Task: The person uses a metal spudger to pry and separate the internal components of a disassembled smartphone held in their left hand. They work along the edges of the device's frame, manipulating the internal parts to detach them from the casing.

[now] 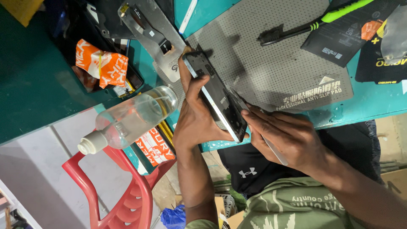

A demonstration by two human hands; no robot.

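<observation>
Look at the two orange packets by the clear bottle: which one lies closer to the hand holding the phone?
The orange packet below the clear bottle, beside the left hand's wrist. The other orange packet sits farther off, above the bottle on a dark tray.

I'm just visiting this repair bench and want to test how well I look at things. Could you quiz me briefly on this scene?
1. True or false: the left hand grips the dark phone, which is tilted on edge over the grey mat.
2. What does the right hand hold against the phone? A) a slim metal tool B) a clear bottle C) an orange packet
3. What bright colour shows on the handle of the brush?

Key: 1 true; 2 A; 3 green.
</observation>
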